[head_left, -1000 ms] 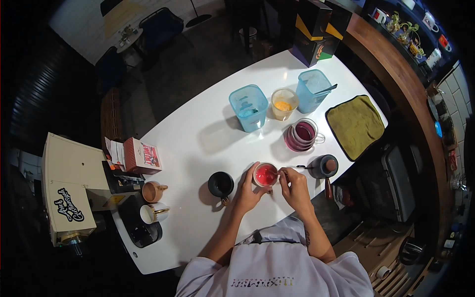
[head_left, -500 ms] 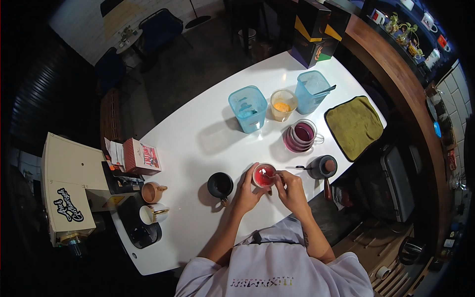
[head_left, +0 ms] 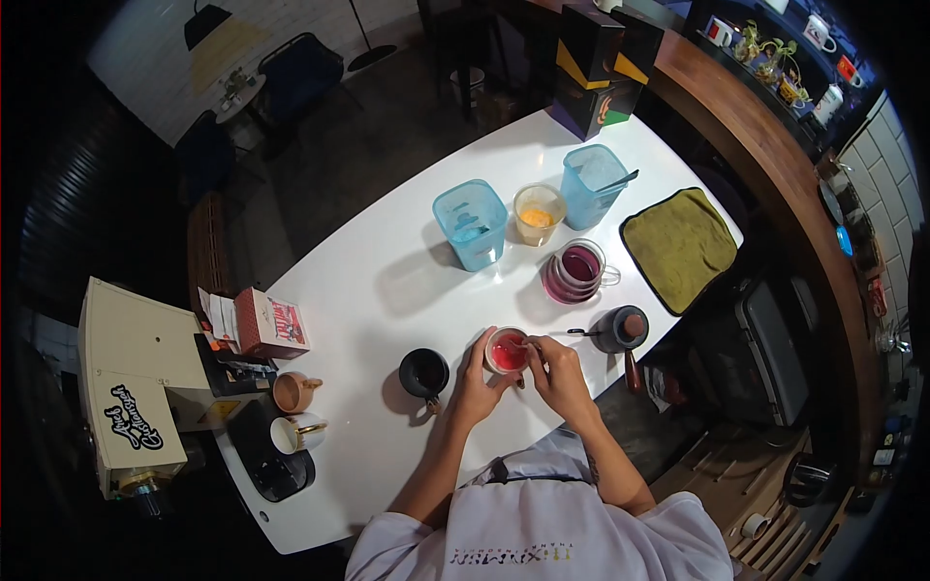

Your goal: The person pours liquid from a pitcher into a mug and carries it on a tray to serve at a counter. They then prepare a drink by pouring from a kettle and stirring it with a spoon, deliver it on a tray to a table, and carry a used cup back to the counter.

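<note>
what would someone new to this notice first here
Probably the bright red contents of the small cup in the left hand. After that, the two blue containers farther back on the white table, and the olive-green cloth near its right edge.

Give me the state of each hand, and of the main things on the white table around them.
Left hand: fingers curled around the small cup.
Right hand: pinching a thin utensil reaching into that cup.
Small cup: holds red contents.
Black mug: upright, inside too dark to judge.
Glass server: holds dark red liquid.
Left blue container: open-topped.
Right blue container: open-topped, dark handle sticking out.
Clear cup: yellow-orange contents low down.
Green cloth: spread flat.
</note>
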Tool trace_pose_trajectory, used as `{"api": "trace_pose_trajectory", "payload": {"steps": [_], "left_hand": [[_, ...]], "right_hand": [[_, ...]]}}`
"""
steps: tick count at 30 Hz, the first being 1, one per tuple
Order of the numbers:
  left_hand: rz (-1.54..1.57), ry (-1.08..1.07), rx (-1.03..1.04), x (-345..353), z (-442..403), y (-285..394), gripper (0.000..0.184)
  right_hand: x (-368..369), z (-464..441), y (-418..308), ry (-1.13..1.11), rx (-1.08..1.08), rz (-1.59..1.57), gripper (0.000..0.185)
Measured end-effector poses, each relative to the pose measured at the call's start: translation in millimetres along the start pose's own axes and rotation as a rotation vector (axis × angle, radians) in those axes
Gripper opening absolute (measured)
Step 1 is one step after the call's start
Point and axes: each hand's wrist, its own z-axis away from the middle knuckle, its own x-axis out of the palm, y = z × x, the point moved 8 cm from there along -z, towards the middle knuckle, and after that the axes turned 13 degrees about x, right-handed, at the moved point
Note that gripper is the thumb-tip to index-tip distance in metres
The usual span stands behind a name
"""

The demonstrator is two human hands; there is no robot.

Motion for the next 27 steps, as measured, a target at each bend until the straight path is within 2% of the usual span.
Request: {"api": "trace_pose_trajectory", "payload": {"steps": [4, 6, 9, 16, 18, 21, 27], "left_hand": [[-0.020, -0.016, -0.012, 1.3, 0.1, -1.6, 0.088], [-0.014, -0.019, -0.014, 1.6, 0.7, -2.3, 0.088], [-0.011, -0.008, -0.003, 0.9, 0.7, -6.7, 0.088], [0.016, 0.030, -0.008, 0.4, 1.5, -6.3, 0.088], [-0.012, 0.008, 0.004, 0.1, 0.6, -1.7, 0.086], [-0.042, -0.013, 0.028, 0.0, -0.9, 0.4, 0.086], [-0.035, -0.003, 0.017, 0.4, -0.3, -0.3, 0.086]], "right_hand": [[-8.3, -2.3, 3.0, 0.021, -0.011, 0.071, 0.015], [-4.6, 1.0, 2.0, -0.075, 0.024, 0.056, 0.015], [1.0, 4.7, -7.1, -0.083, 0.042, -0.033, 0.015], [-5.0, -0.4, 4.0, -0.008, 0.013, 0.060, 0.015], [-0.4, 2.4, 3.7, -0.079, 0.017, 0.073, 0.015], [2.5, 4.5, -4.9, -0.057, 0.016, -0.061, 0.014], [-5.9, 1.2, 4.0, 0.012, 0.016, 0.061, 0.014]]}}
